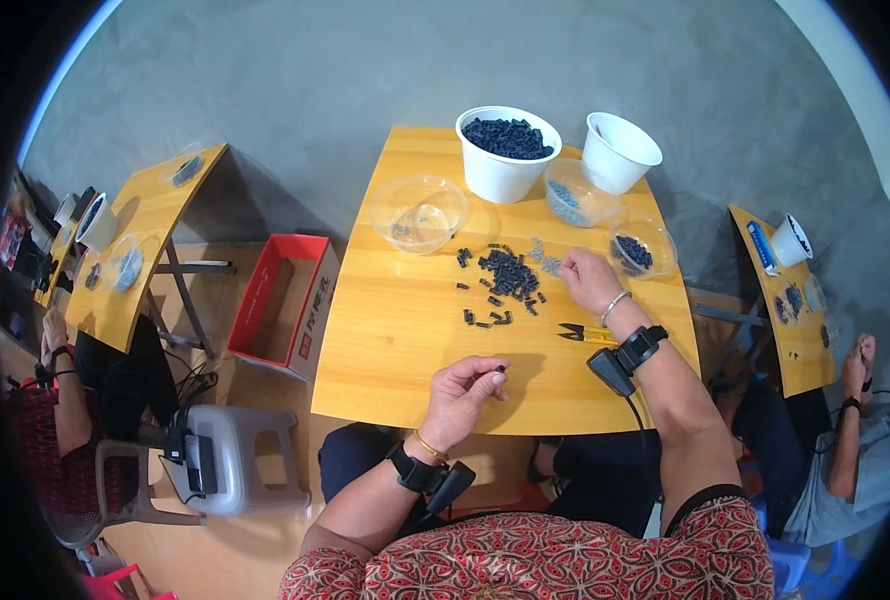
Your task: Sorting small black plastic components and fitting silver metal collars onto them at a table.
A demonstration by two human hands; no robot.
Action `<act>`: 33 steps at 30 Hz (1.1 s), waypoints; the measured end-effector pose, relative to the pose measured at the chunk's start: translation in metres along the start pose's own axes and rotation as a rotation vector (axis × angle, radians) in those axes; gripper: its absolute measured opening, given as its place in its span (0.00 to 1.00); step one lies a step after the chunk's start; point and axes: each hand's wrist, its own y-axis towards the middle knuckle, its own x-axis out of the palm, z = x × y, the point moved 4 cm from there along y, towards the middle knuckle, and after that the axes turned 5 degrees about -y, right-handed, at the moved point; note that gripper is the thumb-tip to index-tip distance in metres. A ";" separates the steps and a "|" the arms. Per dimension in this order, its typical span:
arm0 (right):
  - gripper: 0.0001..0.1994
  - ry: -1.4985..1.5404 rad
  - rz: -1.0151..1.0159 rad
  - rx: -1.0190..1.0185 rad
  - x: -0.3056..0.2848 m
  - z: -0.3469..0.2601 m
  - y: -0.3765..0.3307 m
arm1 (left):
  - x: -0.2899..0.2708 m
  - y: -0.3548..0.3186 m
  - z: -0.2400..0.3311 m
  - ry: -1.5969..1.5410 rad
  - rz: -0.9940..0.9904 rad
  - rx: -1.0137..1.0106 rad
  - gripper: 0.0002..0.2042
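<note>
My left hand [462, 398], over the near part of the wooden table [375, 370], pinches a small black plastic piece [501, 369] between thumb and fingertips. Farther right, my right hand [591, 280] reaches down with its fingers drawn together beside a few small grey pieces [543, 256]; whatever is in its fingertips is too small to make out. A loose pile of black plastic pieces [508, 274] lies left of that hand, with several strays around it. Yellow-handled pliers [587, 334] lie just below my right hand.
A white bucket [505, 180] heaped with black pieces stands at the back, beside another white bucket [620, 155]. Clear bowls hold grey pieces [567, 203], black pieces [633, 254] and a few bits [418, 215]. Left is a red box [283, 305]. People sit at tables on both sides.
</note>
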 end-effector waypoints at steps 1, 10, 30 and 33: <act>0.05 0.003 -0.002 0.000 0.000 -0.003 0.000 | 0.000 0.000 0.000 0.002 0.002 -0.002 0.08; 0.05 -0.150 -0.074 0.006 0.010 -0.001 -0.004 | 0.000 0.001 0.000 -0.019 -0.020 0.015 0.08; 0.02 0.631 -0.033 -0.039 -0.003 -0.007 -0.025 | 0.002 0.002 0.001 -0.002 -0.013 -0.008 0.08; 0.02 0.869 -0.036 -0.073 -0.014 -0.032 -0.044 | 0.003 0.002 0.003 0.025 -0.004 -0.025 0.08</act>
